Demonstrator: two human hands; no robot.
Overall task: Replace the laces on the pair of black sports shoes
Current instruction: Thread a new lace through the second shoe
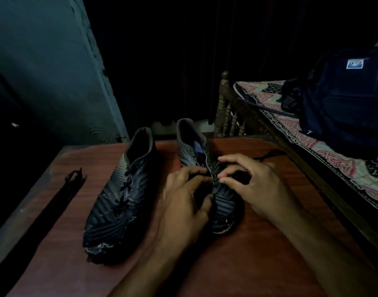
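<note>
Two black sports shoes are shown on a reddish wooden table [258,254]: the left shoe [119,198], near the middle, appears laced, while the right shoe [213,181], towards the far edge, is being worked at its eyelets. The left hand [183,200] and right hand [254,185] are brought together on it, fingers curled, apparently pinching a lace [269,156]. Loose black laces [61,196] are laid by the left edge; a bed [312,136] carrying a backpack [342,99] is seen in the dim room.

Scuffed, ribbed synthetic shoes [119,202] on smooth reddish wood-grain table [258,243].
</note>
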